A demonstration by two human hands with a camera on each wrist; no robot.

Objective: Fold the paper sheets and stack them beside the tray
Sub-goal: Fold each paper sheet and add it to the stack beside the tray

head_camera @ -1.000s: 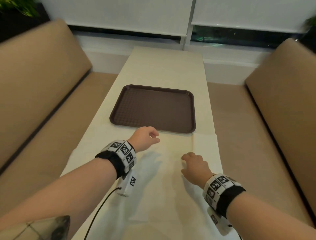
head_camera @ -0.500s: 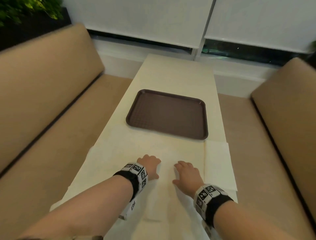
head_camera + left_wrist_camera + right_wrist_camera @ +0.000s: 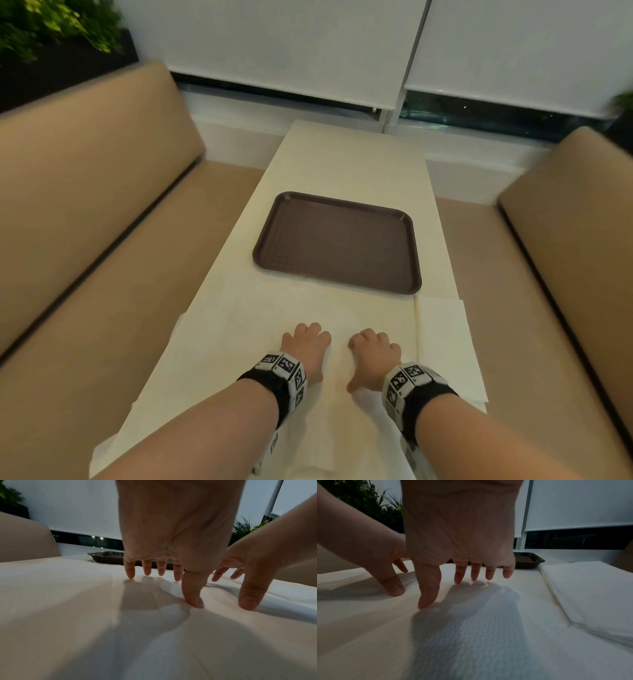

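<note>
Your left hand (image 3: pixel 306 346) and right hand (image 3: pixel 373 353) are down side by side on the big paper sheet (image 3: pixel 239 342), fingers spread and fingertips (image 3: pixel 130 573) pressing, nothing clenched, though your forearms cut off the sheet's near edge. They've closed in on each other since a moment ago. Just right of your right hand lies the folded stack (image 3: pixel 442 342), and beyond your fingers the brown tray (image 3: pixel 339 240) sits empty.
</note>
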